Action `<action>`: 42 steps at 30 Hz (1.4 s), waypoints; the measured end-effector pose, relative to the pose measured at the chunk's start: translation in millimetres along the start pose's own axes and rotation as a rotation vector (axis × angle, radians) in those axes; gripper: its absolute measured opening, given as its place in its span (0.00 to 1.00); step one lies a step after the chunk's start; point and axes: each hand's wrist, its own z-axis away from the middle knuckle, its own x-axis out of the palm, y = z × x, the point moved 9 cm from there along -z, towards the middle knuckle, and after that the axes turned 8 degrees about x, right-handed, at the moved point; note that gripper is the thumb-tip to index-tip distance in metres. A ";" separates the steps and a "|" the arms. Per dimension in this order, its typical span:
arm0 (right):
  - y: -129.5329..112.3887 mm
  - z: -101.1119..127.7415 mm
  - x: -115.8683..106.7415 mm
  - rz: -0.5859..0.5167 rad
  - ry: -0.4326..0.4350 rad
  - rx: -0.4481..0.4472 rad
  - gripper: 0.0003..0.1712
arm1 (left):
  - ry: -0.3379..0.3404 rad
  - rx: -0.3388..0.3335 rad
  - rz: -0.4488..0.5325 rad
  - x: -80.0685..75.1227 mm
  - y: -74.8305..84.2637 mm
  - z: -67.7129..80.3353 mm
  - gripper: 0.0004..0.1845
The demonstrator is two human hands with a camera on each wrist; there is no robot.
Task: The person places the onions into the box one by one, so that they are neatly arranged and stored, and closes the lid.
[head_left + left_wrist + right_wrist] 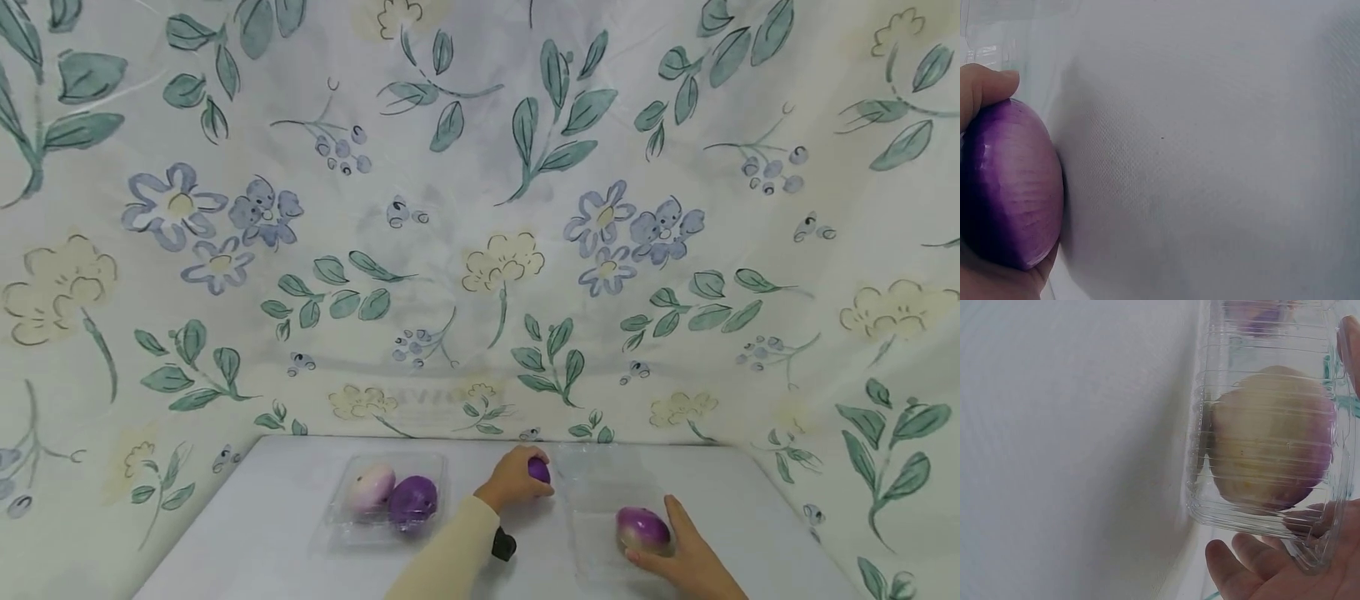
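Observation:
In the head view my left hand (519, 479) grips a purple onion (538, 469) just left of a clear plastic box (581, 533). Close up in the left wrist view, the onion (1022, 187) is shiny, dark purple fading to pink, with a thumb at its top. Inside the box sits another onion (642, 531), purple above and cream below. Around the box's right end my right hand (693, 554) lies with fingers spread. From the right wrist view, fingers (1254, 559) touch or nearly touch the box's corner beside the cream onion (1269, 440).
On the left of the white table (240, 517) stands a second clear box (337, 533), holding a pale pink onion (372, 487) and a dark purple onion (412, 502). A black wrist device (504, 546) shows below the left hand. Floral cloth (480, 208) hangs behind the table.

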 end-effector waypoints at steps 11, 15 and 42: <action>-0.5 -0.1 -0.7 -0.003 -0.005 -0.023 0.71 | 0.037 -0.012 -0.026 0.3 0.6 2.9 0.21; 6.5 1.8 4.5 -0.019 -0.015 0.020 0.71 | 0.042 -0.038 -0.006 3.2 2.9 10.5 0.21; -0.5 -0.9 0.6 0.004 -0.003 -0.012 0.71 | 0.165 0.015 0.014 -29.3 18.2 8.3 0.22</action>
